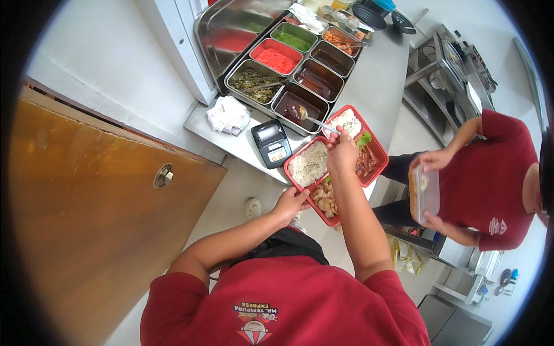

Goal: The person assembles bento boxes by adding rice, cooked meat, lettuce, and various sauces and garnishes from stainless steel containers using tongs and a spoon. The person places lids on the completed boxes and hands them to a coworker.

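Observation:
My right hand [343, 151] is closed on the handle of a metal spoon [314, 121]. Its bowl carries dark sauce and hangs over a steel pan of dark brown sauce [291, 107]. With bent fingers, my left hand [292, 204] grips the side of a red meal tray [330, 221], which juts past the counter edge. Rice [309, 164] and pale cooked meat pieces [325, 197] fill its compartments; my right forearm hides part of it. Just beyond lies a second red tray [382, 154] with rice, lettuce and dark glazed meat.
Steel pans hold red shreds [278, 56], green bits [293, 38] and chopped greens with tongs [254, 86]. A small black printer [271, 143] and white paper slips [229, 115] occupy the near counter. At right, a co-worker [496, 179] holds a clear-lidded container [426, 193]. A brown door [104, 219] stands left.

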Demonstrator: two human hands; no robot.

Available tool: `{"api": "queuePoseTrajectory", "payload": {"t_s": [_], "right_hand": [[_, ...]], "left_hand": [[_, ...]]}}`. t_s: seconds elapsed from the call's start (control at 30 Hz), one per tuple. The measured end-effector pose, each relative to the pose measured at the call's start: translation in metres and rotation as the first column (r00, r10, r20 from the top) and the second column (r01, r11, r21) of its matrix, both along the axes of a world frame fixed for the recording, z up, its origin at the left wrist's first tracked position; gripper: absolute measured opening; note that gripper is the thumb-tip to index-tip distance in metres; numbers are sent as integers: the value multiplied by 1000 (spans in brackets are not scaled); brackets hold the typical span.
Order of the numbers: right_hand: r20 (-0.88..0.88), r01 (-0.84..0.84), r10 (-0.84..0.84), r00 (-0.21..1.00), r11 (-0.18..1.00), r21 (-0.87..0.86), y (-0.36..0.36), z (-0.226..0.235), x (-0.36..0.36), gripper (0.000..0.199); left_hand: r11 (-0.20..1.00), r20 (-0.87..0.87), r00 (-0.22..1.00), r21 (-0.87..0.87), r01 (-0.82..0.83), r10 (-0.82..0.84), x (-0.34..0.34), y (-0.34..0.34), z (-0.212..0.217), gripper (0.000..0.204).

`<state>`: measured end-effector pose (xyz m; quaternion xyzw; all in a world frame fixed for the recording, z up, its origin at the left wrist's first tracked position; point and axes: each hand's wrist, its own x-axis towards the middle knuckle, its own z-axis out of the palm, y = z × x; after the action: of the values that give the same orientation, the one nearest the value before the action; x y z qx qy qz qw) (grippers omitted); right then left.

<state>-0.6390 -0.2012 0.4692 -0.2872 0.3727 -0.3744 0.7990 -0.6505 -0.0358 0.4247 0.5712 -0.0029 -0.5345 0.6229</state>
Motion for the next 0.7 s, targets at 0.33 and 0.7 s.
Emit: {"api": "queuePoseTrajectory", "payload": {"t_s": [0.33, 0.7], "right_hand": [[4, -17, 17, 1000, 998, -55, -19, 9, -2, 22], [-225, -277, 171, 959, 728, -627, -27, -42, 0, 27]], "left_hand": [[1000, 51, 999, -12, 15, -14, 7, -7, -11, 24], [995, 147, 986, -76, -71, 82, -3, -37, -53, 24]]}}
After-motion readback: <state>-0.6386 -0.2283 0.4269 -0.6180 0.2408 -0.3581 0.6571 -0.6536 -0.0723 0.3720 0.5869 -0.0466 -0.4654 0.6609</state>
